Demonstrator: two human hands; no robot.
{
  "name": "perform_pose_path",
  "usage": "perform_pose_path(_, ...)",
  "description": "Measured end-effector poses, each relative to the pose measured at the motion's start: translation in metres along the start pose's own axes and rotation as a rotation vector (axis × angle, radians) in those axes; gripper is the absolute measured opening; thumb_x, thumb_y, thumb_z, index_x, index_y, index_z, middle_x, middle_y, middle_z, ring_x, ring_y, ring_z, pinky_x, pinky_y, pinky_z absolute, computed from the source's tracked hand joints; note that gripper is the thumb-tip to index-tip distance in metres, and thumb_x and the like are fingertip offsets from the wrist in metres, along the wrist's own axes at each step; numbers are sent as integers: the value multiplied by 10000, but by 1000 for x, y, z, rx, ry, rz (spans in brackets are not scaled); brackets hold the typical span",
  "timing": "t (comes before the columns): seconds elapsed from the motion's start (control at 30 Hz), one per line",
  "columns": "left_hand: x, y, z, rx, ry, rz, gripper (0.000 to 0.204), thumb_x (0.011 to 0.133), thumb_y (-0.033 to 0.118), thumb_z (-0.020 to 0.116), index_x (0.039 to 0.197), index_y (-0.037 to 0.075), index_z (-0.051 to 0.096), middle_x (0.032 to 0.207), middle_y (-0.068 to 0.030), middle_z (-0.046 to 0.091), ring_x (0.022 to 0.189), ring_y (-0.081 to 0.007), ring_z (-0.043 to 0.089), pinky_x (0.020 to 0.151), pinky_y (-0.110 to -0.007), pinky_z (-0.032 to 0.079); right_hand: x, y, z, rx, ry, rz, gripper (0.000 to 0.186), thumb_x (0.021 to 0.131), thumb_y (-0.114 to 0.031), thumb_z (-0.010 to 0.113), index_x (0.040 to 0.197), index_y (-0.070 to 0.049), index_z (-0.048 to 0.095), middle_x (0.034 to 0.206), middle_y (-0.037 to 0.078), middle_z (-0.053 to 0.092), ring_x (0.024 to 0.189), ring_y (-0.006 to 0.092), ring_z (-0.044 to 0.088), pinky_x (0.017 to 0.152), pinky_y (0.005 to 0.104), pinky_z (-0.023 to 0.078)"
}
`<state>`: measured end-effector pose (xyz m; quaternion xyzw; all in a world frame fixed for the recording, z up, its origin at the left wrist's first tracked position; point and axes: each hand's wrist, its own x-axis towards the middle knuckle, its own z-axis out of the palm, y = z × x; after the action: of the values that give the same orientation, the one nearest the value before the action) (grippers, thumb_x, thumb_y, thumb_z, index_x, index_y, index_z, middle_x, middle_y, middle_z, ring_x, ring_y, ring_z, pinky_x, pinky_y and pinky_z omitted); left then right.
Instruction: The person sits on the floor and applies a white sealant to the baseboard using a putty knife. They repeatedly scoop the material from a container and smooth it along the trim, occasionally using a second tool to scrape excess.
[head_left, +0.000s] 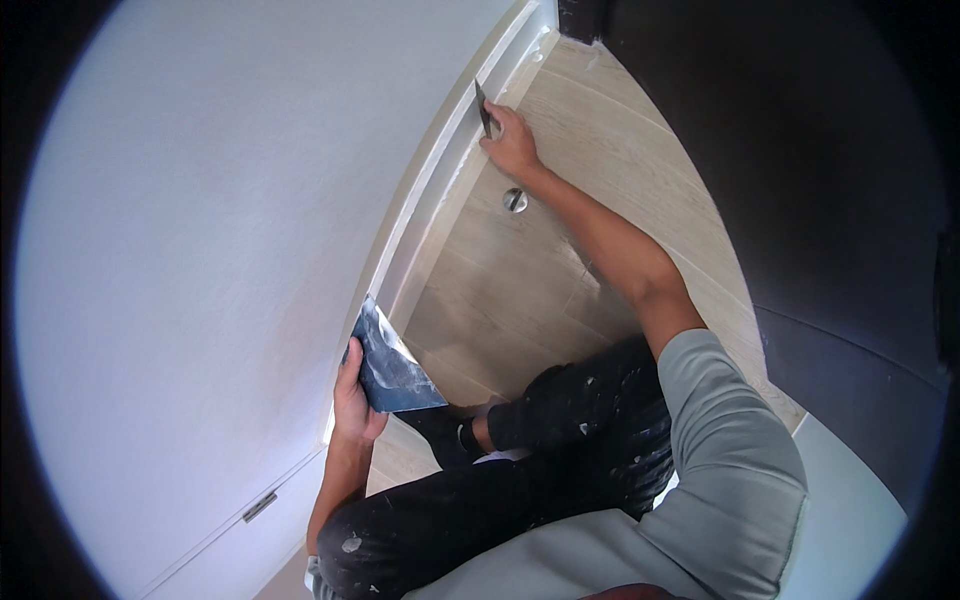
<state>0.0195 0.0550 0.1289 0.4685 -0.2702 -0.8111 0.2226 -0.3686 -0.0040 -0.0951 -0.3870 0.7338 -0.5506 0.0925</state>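
Observation:
My right hand [514, 146] reaches far forward, its fingers closed on a thin dark scraper blade [483, 106]. The blade stands against the white baseboard [432, 205] that runs along the foot of the wall. Nearer to me, my left hand [354, 402] grips the edge of a flat, dark blue putty board [396, 380]. White filler is smeared over the board's face and thickest along its upper right edge. One corner of the board lies close to the baseboard.
The pale wall [200, 200] fills the left side. A round metal fitting [514, 201] sits on the wood-look floor [490, 280] below my right wrist. A dark panel [800, 180] rises at the right. A metal hinge [259, 507] shows at lower left. My bent, paint-spotted legs [440, 510] are close below.

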Motion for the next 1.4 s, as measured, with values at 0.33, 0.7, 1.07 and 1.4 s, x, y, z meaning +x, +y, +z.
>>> perform_pose_path(0.33,-5,2,2,-21,-27,18,355,1002,320,526,1214,39,572,1081,-77,675,960,-169,672,880,-329,542,-66,-34,45,-35,-17,28,703,651,-70,750,1314,-38,520,1267,158,561,1169,368,517,995,460,408)
perform_pose_path(0.7,-14,2,20,-67,-83,56,386,1000,351,522,1237,48,559,1121,-76,657,980,-178,663,880,-335,540,-119,-46,29,20,-207,-41,388,819,-149,676,1175,-12,607,1105,187,625,1069,374,567,947,457,434)
perform_pose_path(1.07,-57,6,58,204,-66,424,426,988,390,540,1190,17,577,1052,-71,656,926,-164,652,856,-321,532,-286,-112,-118,428,-738,310,305,873,-220,650,1016,49,673,871,191,695,795,219,644,755,364,488)
perform_pose_path(1.4,-294,-19,102,150,99,1032,412,1010,390,487,1275,80,548,1132,-76,631,991,-202,624,883,-377,516,-243,-196,-170,559,-941,-59,414,940,-336,597,1024,67,639,773,96,651,739,124,565,706,330,471)
